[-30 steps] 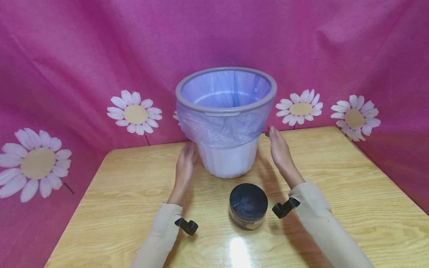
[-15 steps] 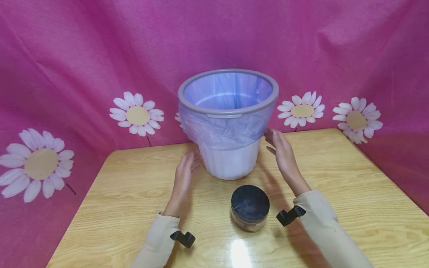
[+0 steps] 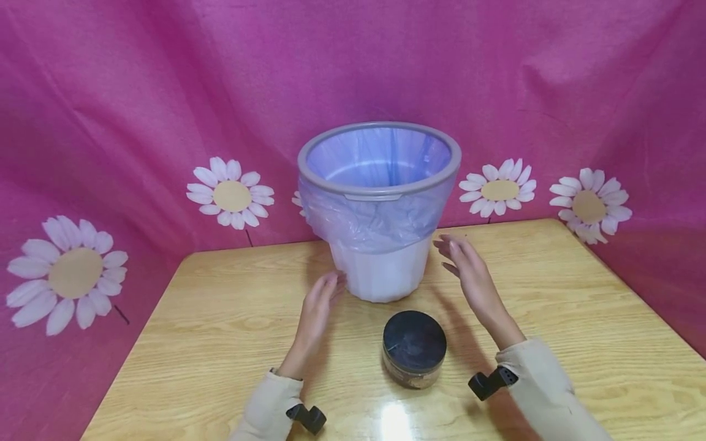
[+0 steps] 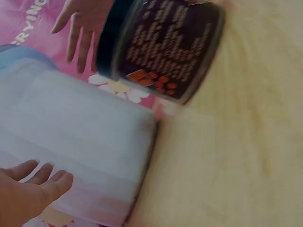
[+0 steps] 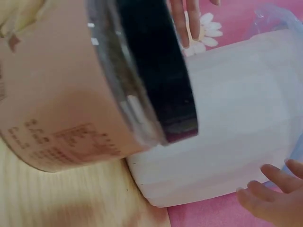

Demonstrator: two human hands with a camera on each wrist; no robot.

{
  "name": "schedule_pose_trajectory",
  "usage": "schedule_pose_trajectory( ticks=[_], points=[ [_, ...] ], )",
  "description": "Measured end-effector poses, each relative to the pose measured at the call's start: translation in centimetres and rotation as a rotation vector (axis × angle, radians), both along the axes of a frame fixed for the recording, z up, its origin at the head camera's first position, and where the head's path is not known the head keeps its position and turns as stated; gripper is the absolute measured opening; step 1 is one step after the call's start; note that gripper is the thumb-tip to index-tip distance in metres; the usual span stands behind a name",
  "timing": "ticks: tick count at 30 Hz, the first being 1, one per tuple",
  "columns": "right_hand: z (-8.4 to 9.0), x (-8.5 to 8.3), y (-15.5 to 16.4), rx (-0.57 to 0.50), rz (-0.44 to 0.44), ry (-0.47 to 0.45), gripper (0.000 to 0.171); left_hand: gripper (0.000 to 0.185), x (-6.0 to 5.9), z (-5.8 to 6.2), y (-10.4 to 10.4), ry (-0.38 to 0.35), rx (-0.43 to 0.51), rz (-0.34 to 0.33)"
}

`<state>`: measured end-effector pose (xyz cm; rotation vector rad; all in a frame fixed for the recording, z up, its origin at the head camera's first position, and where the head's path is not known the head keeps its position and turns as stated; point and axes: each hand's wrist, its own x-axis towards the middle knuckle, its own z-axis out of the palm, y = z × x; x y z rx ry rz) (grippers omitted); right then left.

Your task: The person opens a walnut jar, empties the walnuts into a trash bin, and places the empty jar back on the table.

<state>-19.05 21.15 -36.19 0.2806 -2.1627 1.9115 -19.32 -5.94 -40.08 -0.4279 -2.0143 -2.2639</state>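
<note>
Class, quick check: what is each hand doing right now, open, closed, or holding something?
Left hand: open, holding nothing, fingers straight beside the bin.
Right hand: open, holding nothing, fingers spread near the bin's other side.

Worktop: light wood-grain top, glossy, with a bright glare patch near the front edge.
Bin: white, upright, toward the back middle of the worktop, lined with a pale purple bag folded over its grey rim.
Jar: round, dark lid, upright just in front of the bin.
</note>
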Motion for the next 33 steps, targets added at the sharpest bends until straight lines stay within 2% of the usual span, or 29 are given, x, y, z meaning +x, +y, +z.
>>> schedule_pose_trajectory(
  ticks=[5,9,16,20,24,26,30,33],
  points=[
    [-0.7,0.8,0.1,0.061,0.024,-0.013,0.051,0.041,0.6,-0.5,0.5,0.009,-0.050,-0.038],
    [-1.2,1.3,0.4,0.080,0.024,0.023,0.048,0.043,0.7,-0.6,0.5,0.002,-0.081,-0.057],
    [-2.0,2.1,0.8,0.103,0.045,0.070,0.047,0.042,1.6,-0.8,0.8,-0.013,-0.131,-0.037],
    [-2.6,2.8,0.8,0.091,0.056,0.076,0.048,0.041,2.1,-1.0,1.2,-0.012,-0.134,-0.052],
    [-3.4,3.6,1.0,0.087,0.080,0.080,0.038,0.040,2.7,-1.1,1.4,-0.004,-0.169,-0.052],
    [-3.8,4.0,1.2,0.086,0.102,0.081,0.039,0.041,3.0,-1.3,1.4,0.014,-0.204,-0.070],
    [-4.8,4.5,1.8,0.087,0.157,0.108,0.057,0.048,3.7,-1.7,1.4,0.038,-0.250,-0.153],
    [-5.5,4.8,2.1,0.122,0.204,0.133,0.063,0.054,4.2,-1.9,1.5,0.030,-0.224,-0.217]
  ],
)
